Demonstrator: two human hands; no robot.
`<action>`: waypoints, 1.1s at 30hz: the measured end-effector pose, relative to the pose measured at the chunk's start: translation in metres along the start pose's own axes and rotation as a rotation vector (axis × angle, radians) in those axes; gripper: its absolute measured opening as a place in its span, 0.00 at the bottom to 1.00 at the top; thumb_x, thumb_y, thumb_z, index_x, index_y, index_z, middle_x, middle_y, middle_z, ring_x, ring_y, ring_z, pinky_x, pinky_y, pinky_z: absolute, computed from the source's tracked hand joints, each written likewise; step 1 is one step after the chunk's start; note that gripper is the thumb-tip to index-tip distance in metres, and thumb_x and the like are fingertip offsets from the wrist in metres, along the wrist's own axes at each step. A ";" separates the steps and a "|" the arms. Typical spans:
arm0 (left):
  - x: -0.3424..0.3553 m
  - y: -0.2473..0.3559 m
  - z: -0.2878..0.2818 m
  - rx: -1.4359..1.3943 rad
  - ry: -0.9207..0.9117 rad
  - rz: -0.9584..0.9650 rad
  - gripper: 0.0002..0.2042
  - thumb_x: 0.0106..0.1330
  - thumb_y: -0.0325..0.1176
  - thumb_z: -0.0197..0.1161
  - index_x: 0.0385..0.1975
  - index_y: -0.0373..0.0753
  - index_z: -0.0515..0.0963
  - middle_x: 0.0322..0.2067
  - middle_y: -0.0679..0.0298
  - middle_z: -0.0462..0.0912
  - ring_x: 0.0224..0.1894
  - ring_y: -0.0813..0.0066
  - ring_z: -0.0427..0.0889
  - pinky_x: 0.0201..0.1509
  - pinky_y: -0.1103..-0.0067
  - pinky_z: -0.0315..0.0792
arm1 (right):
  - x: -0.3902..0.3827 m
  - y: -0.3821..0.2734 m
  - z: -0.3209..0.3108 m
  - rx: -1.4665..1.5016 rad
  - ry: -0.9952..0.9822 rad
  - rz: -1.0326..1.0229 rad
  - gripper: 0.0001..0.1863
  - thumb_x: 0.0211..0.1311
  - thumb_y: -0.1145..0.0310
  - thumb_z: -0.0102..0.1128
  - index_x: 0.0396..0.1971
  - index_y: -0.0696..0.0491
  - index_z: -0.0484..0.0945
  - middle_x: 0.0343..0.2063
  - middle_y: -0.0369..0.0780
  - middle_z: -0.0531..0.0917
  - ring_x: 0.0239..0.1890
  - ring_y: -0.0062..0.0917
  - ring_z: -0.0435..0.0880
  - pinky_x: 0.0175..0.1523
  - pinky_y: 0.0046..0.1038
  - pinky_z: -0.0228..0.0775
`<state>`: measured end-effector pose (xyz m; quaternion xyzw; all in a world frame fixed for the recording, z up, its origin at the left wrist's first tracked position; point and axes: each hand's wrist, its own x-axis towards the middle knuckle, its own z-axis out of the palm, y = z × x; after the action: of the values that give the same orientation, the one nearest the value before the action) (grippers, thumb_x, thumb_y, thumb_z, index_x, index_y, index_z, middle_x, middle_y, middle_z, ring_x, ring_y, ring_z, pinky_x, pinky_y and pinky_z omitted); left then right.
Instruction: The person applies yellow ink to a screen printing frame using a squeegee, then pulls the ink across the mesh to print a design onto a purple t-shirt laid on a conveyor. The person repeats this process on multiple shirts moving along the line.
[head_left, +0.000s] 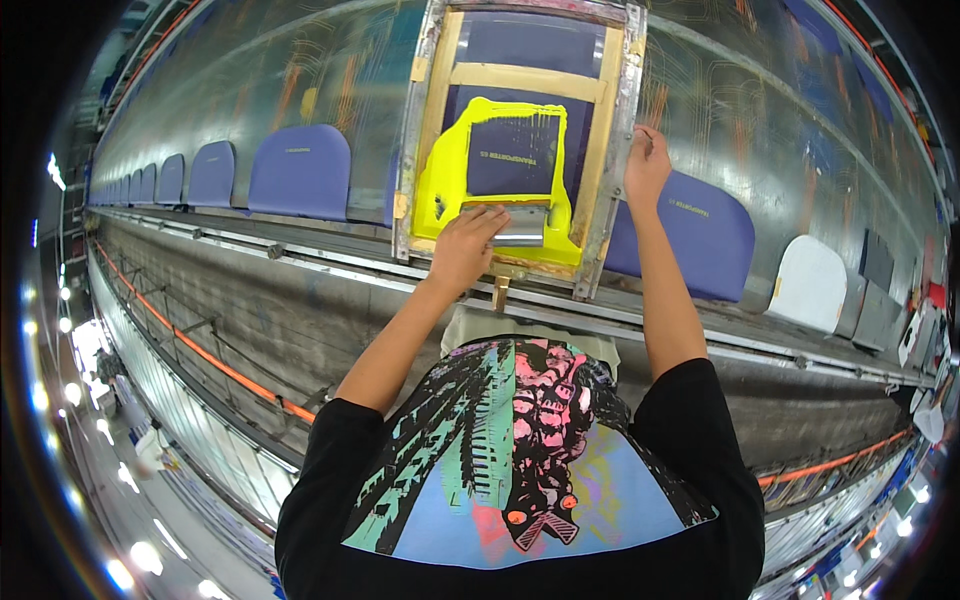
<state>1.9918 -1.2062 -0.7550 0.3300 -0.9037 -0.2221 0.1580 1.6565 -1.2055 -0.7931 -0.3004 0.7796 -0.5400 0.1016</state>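
As the squeegee (524,229) was grasped by the left hand (468,246) at the near end of the frame (631,70), right side was met by right hand (648,168), grip unclear. Yellow ink (449,172) was probably being pulled; frame lift seemed called for.

Equipment around the long counter (780,150).
Observed from here: toward the right end, one white rounded panel (807,283), grey panels (881,318) beside it; near side, an orange strip (250,387) running lengthwise; lower left, bright lamps (145,557).
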 end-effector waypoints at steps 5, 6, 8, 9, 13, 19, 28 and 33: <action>0.032 0.076 0.068 0.060 0.003 -0.030 0.28 0.53 0.18 0.62 0.57 0.44 0.81 0.60 0.62 0.82 0.62 0.54 0.79 0.65 0.64 0.75 | 0.051 0.064 -0.065 -0.001 0.104 -0.208 0.10 0.73 0.62 0.58 0.44 0.51 0.83 0.26 0.48 0.84 0.28 0.41 0.83 0.38 0.41 0.72; 0.044 0.087 0.083 0.071 0.013 -0.023 0.28 0.53 0.18 0.62 0.57 0.44 0.81 0.60 0.63 0.82 0.62 0.54 0.79 0.64 0.64 0.74 | 0.064 0.076 -0.081 -0.012 0.084 -0.164 0.10 0.73 0.62 0.58 0.45 0.51 0.83 0.25 0.48 0.83 0.28 0.42 0.83 0.37 0.41 0.72; 0.042 0.115 0.121 0.097 0.025 -0.033 0.27 0.52 0.19 0.63 0.56 0.44 0.82 0.60 0.64 0.82 0.61 0.55 0.80 0.64 0.63 0.74 | 0.071 0.111 -0.116 -0.028 0.020 -0.065 0.10 0.73 0.62 0.58 0.45 0.50 0.83 0.23 0.49 0.82 0.27 0.44 0.83 0.36 0.43 0.71; 0.038 0.129 0.141 0.097 0.040 -0.039 0.27 0.52 0.18 0.62 0.56 0.44 0.82 0.59 0.64 0.83 0.61 0.55 0.80 0.64 0.64 0.74 | 0.070 0.131 -0.131 -0.020 0.043 -0.084 0.10 0.73 0.63 0.57 0.44 0.50 0.83 0.20 0.49 0.81 0.24 0.45 0.82 0.34 0.43 0.70; 0.038 0.168 0.166 0.067 0.059 -0.035 0.28 0.51 0.17 0.63 0.55 0.45 0.82 0.58 0.65 0.83 0.61 0.55 0.80 0.65 0.63 0.74 | 0.095 0.161 -0.166 -0.051 -0.022 0.007 0.10 0.73 0.64 0.57 0.44 0.51 0.83 0.21 0.51 0.82 0.26 0.48 0.83 0.35 0.46 0.71; 0.055 0.188 0.188 0.189 -0.029 0.042 0.28 0.53 0.18 0.63 0.56 0.47 0.81 0.61 0.65 0.81 0.63 0.57 0.78 0.67 0.59 0.72 | 0.128 0.167 -0.188 -0.078 -0.028 0.009 0.10 0.73 0.65 0.57 0.44 0.52 0.83 0.23 0.53 0.83 0.29 0.52 0.83 0.37 0.48 0.71; 0.263 0.088 0.116 0.120 0.063 -0.002 0.18 0.56 0.20 0.59 0.42 0.48 0.87 0.40 0.61 0.88 0.43 0.55 0.85 0.46 0.64 0.79 | 0.134 0.131 -0.123 -0.084 -0.061 0.037 0.10 0.74 0.65 0.55 0.44 0.53 0.82 0.23 0.52 0.82 0.27 0.50 0.82 0.36 0.46 0.70; 0.251 0.083 0.143 0.206 0.179 0.079 0.18 0.54 0.18 0.60 0.40 0.47 0.87 0.39 0.66 0.89 0.43 0.60 0.85 0.46 0.64 0.78 | 0.132 0.136 -0.113 -0.043 -0.047 0.039 0.11 0.75 0.64 0.55 0.45 0.54 0.82 0.24 0.51 0.82 0.27 0.46 0.81 0.37 0.44 0.70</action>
<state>1.7025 -1.2749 -0.8000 0.3274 -0.9162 -0.0916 0.2119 1.4475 -1.1613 -0.8487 -0.3000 0.7941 -0.5138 0.1238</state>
